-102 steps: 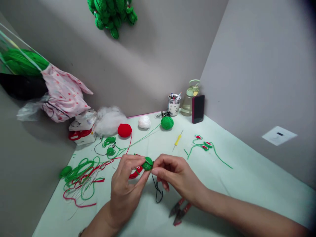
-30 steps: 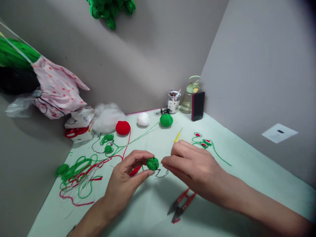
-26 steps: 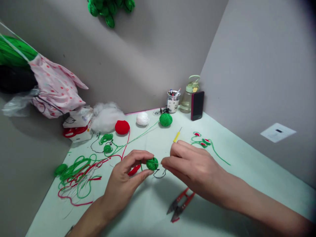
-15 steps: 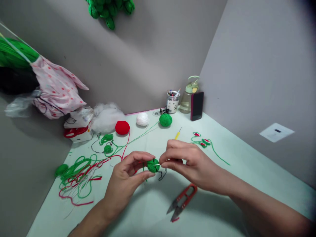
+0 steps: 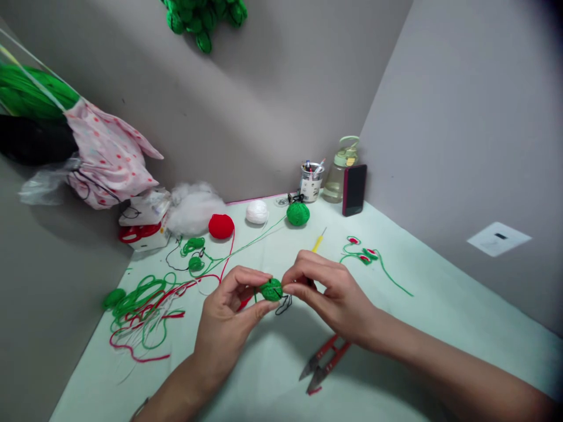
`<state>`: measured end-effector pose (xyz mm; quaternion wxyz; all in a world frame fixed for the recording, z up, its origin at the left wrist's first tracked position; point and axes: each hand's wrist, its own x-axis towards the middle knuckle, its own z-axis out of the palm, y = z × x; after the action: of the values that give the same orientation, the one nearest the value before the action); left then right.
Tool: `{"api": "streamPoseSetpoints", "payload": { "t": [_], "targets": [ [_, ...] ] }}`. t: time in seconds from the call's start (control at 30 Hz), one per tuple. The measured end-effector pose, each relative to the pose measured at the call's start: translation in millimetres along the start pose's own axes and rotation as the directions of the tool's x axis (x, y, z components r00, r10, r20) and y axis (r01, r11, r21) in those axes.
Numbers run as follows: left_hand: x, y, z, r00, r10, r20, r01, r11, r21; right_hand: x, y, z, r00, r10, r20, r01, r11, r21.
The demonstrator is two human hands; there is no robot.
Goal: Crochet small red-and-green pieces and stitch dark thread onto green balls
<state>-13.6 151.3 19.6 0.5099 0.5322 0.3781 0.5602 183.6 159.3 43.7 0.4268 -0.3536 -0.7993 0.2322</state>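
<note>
My left hand (image 5: 235, 305) pinches a small green crocheted piece (image 5: 271, 289) between thumb and fingertips. Dark stitches show on its face, and a loop of black yarn (image 5: 284, 305) hangs below it. Close against the right side of that piece, my right hand (image 5: 323, 287) is closed in a pinch on a thin needle, which the fingers now mostly hide. Orange thread snips (image 5: 323, 360) lie on the table under my right hand, blades toward me, with a scrap of red yarn at the tip. A bit of red shows behind my left fingers.
Loose green, red and white yarn (image 5: 145, 316) spreads at the left. Red (image 5: 221, 226), white (image 5: 257, 212) and green (image 5: 298, 214) yarn balls stand farther back. A yellow-handled hook (image 5: 317, 243), small red-green pieces (image 5: 365, 256), pen cup (image 5: 311, 184), bottle (image 5: 335, 181) and phone (image 5: 354, 190) lie beyond.
The green piece has turned and tilted in my left fingers. My right fingertips have come nearer to it, and the needle that showed between them is now hidden. The view shifted slightly.
</note>
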Motion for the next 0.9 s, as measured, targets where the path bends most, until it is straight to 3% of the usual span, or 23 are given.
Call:
{"api": "streamPoseSetpoints", "payload": {
  "t": [0.17, 0.4, 0.57, 0.73, 0.8, 0.9],
  "targets": [
    [0, 0, 0.1, 0.999, 0.006, 0.042, -0.006, 1.0, 0.003, 3, 4, -4, 0.996, -0.082, 0.034, 0.08, 0.995, 0.061],
    [-4, 4, -0.3, 0.994, 0.05, 0.094, -0.053, 0.998, 0.035, 4, 1, -7, 0.998, -0.033, 0.059, 0.024, 0.99, 0.14],
    [-3, 2, -1.2, 0.984, 0.143, 0.101, -0.153, 0.984, 0.088, 8, -2, -14, 0.992, 0.084, 0.096, -0.09, 0.994, 0.059],
    [-4, -4, -5.4, 0.944, 0.303, 0.133, -0.327, 0.914, 0.238, 10, -12, -20, 0.971, 0.219, 0.099, -0.216, 0.976, -0.035],
    [-4, -6, -5.7, 0.935, 0.319, 0.155, -0.35, 0.897, 0.268, 7, -16, -17, 0.98, 0.184, 0.082, -0.181, 0.983, -0.04],
    [-3, -9, -4.2, 0.94, 0.301, 0.162, -0.336, 0.904, 0.266, 0, -21, -8, 0.995, 0.043, 0.088, -0.035, 0.995, -0.096]
  ]
}}
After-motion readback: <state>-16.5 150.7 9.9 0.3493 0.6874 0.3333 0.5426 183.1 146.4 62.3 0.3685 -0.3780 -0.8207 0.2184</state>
